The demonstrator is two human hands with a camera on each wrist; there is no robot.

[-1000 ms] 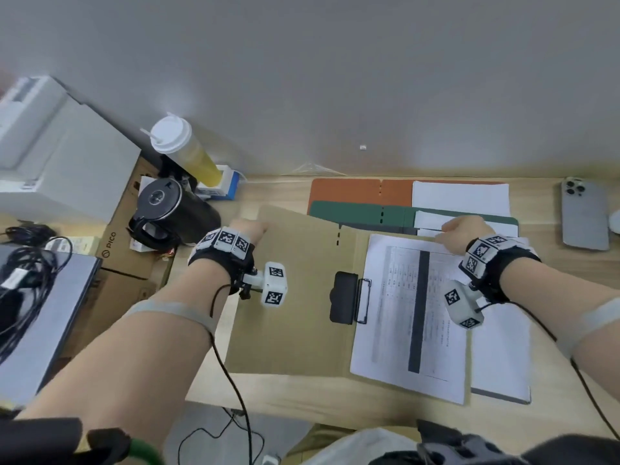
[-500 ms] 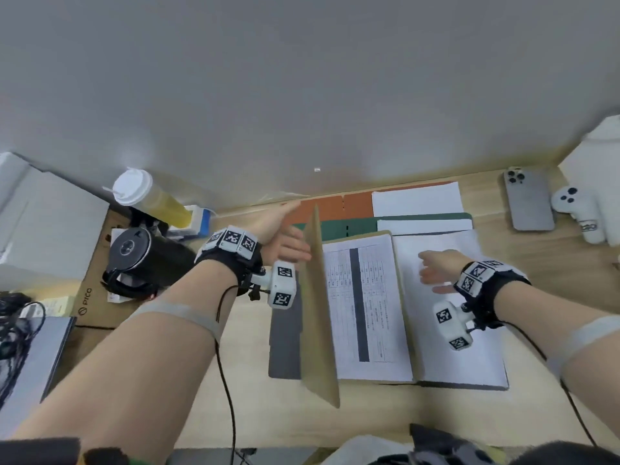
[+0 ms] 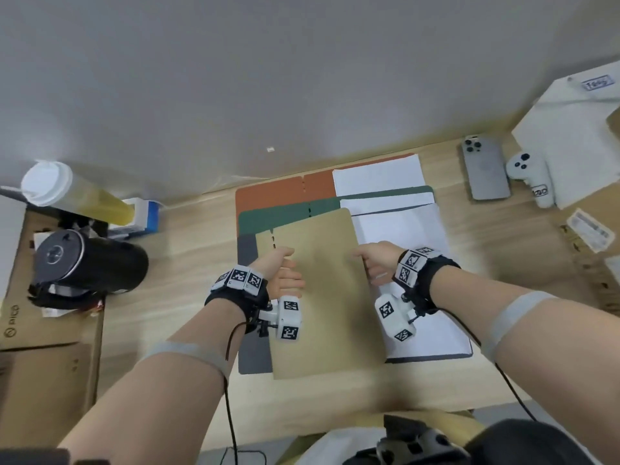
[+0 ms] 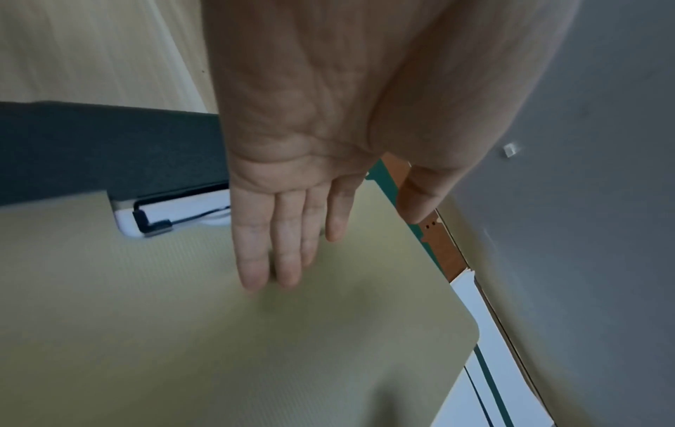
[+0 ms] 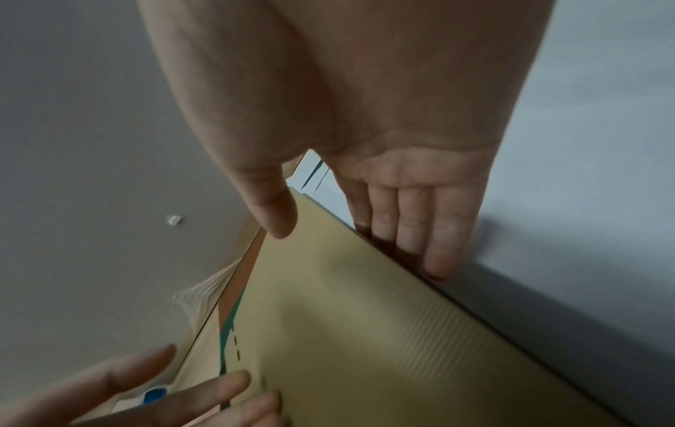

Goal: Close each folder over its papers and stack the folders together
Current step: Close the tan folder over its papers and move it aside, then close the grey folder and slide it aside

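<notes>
A tan folder lies closed at the near middle of the desk, on top of an open grey folder whose white papers show to the right. My left hand presses flat on the tan cover near its left edge, fingers straight. My right hand is at the cover's right edge; its thumb hovers over the tan cover and its straight fingers lie along the edge. Behind, an open green folder and an open orange folder overlap, each with white paper.
A phone, a white controller and a white box sit at the back right. On the left are a black headset, a lidded cup and cardboard boxes. A wall runs along the desk's far edge.
The tan cover, open flat a second ago and upright half a second ago, now lies shut over its papers. My left hand followed it down; my right hand moved from the papers to the cover's edge.
</notes>
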